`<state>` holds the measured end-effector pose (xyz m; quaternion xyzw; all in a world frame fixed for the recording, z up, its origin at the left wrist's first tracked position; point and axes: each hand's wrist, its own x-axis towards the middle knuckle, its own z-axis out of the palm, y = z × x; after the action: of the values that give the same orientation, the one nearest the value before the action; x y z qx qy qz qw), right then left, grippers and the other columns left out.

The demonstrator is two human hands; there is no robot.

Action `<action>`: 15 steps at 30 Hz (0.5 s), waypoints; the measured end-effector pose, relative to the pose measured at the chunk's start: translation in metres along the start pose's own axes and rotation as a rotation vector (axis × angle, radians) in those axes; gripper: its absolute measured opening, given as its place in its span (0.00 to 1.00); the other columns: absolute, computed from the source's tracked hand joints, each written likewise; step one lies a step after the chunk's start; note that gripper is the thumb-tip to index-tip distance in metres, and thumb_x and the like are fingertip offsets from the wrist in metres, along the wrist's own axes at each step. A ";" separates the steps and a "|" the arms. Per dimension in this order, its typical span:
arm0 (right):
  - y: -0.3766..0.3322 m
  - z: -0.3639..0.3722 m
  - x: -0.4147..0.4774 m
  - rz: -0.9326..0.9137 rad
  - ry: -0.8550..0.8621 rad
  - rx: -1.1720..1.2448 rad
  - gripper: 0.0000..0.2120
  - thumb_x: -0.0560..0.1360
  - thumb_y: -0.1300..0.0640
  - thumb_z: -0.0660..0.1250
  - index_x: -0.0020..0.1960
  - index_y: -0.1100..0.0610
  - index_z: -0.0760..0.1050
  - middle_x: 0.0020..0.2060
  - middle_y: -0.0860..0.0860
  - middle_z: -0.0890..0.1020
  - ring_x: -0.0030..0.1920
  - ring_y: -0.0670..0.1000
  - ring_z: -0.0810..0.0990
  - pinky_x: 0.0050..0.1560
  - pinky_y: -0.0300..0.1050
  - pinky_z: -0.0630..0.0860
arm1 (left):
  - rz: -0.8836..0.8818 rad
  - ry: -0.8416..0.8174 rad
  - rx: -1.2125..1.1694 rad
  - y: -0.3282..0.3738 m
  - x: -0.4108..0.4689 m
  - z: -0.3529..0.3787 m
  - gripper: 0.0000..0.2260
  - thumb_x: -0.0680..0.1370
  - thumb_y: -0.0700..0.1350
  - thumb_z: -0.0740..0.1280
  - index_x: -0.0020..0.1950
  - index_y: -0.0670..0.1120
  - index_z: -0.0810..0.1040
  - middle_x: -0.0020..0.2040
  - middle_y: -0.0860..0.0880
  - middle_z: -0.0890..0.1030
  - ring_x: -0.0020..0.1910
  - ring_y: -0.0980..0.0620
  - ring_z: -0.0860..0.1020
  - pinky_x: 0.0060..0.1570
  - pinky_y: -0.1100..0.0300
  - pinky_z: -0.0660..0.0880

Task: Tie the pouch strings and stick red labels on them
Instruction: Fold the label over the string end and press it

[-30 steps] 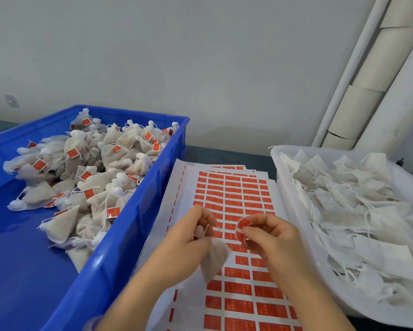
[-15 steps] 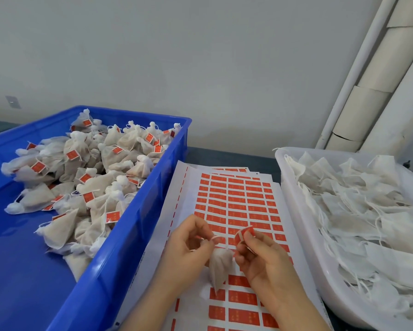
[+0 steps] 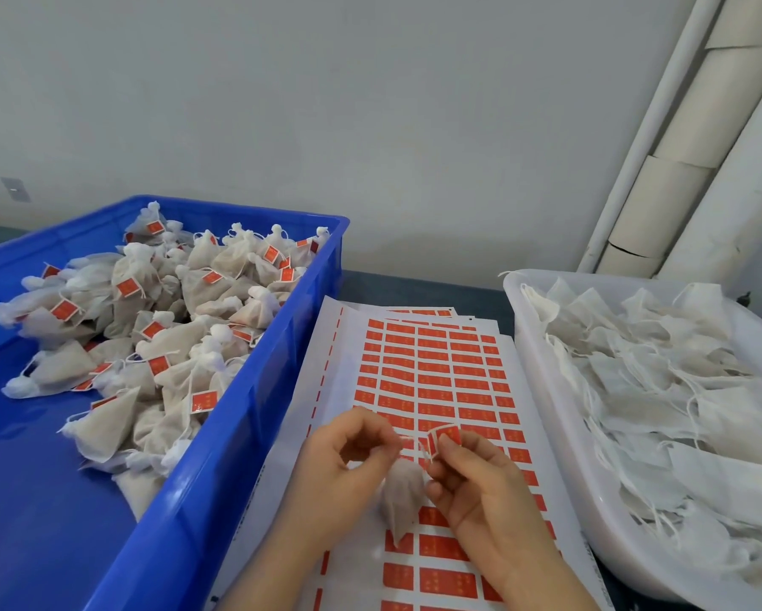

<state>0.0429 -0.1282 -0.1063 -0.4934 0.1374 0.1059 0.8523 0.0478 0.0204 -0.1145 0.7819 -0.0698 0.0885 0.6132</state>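
Here, at the left, a blue bin (image 3: pixel 220 478) holds tied pouches (image 3: pixel 185 328) with red tags. Beside it, label sheets (image 3: pixel 432 372) lie on the surface. Over them the left hand (image 3: pixel 339 469) has its grip pinched on the top of a pouch (image 3: pixel 403 500), which hangs between both hands. The right hand (image 3: pixel 476 482) pinches a red label (image 3: pixel 445 436) just above the pouch. At the right, a white tray (image 3: pixel 564 438) holds flat pouches (image 3: pixel 678 390).

Place: small packing workshop
Nine o'clock: blue crate (image 3: pixel 255 403) of tied, labelled pouches (image 3: pixel 220 275)
Three o'clock: white tub (image 3: pixel 513 286) of untied pouches (image 3: pixel 678 390)
Six o'clock: sheets of red labels (image 3: pixel 432 368)
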 end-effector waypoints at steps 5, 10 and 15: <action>-0.001 -0.001 -0.001 0.013 0.000 0.029 0.05 0.61 0.60 0.70 0.35 0.58 0.83 0.34 0.58 0.83 0.30 0.52 0.80 0.30 0.43 0.78 | -0.018 -0.016 -0.093 0.000 -0.003 -0.003 0.11 0.74 0.35 0.67 0.40 0.52 0.82 0.45 0.61 0.83 0.49 0.62 0.80 0.41 0.73 0.75; -0.003 -0.001 -0.002 0.004 -0.003 0.061 0.04 0.64 0.60 0.70 0.36 0.57 0.84 0.35 0.57 0.83 0.30 0.51 0.81 0.31 0.43 0.79 | -0.126 -0.061 -0.186 0.005 -0.003 -0.007 0.17 0.73 0.33 0.67 0.35 0.56 0.85 0.44 0.61 0.84 0.47 0.64 0.81 0.38 0.74 0.74; -0.003 0.001 -0.003 -0.016 0.021 0.037 0.06 0.67 0.60 0.69 0.34 0.54 0.84 0.33 0.55 0.83 0.29 0.50 0.80 0.31 0.43 0.78 | -0.175 -0.051 -0.145 0.007 -0.002 -0.005 0.15 0.72 0.34 0.70 0.37 0.56 0.84 0.42 0.61 0.84 0.44 0.61 0.82 0.38 0.72 0.76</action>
<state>0.0409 -0.1287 -0.1018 -0.4799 0.1445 0.0915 0.8605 0.0438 0.0232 -0.1070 0.7406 -0.0231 0.0095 0.6715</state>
